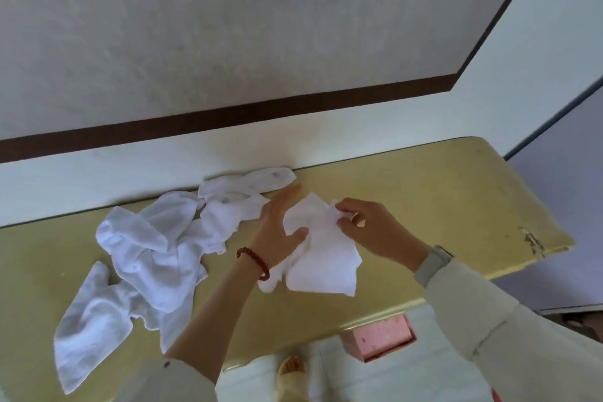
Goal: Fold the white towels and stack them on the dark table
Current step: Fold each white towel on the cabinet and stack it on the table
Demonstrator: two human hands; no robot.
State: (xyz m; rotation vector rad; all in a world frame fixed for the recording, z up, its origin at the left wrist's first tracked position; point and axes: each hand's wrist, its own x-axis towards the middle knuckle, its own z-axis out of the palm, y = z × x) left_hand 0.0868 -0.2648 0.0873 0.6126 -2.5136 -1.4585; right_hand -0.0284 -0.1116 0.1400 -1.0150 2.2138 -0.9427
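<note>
Yellowish worktop (424,192) by white wall. We're early: no folded stack seen. Left hand (277,232) flat, thumb on towel (323,258); right hand (368,225) fingers (342,206) pinch its top edge. Pile (153,238) w/ several crumpled towels left, unfolded.

One table (440,192); one towel (321,258) between two hands; a heap (153,248) of several more, uncountable; one pink box (380,336).
</note>
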